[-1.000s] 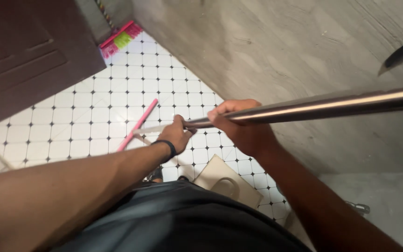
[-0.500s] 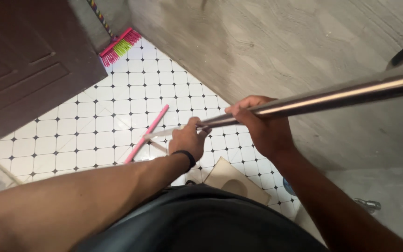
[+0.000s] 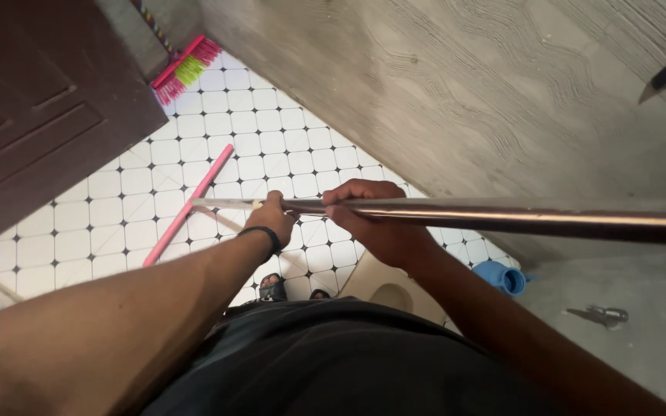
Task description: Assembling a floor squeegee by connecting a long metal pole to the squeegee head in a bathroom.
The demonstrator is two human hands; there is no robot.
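Both forearms reach forward from the near edge and converge at centre. The left hand (image 3: 273, 218), a black band at its wrist, is fisted; the right hand (image 3: 371, 219) curls closed just right of it.

We note a pink broom (image 3: 183, 69) by the door (image 3: 32, 108), a blue jug (image 3: 502, 277) on the tiled floor (image 3: 271, 139), and a grey wall (image 3: 464, 100).

Long shiny metal pole (image 3: 502, 214), near-horizontal above the tiled floor (image 3: 140, 192).

Silver pole (image 3: 502, 214), pink stick (image 3: 188, 204), white floor tiles (image 3: 271, 146).
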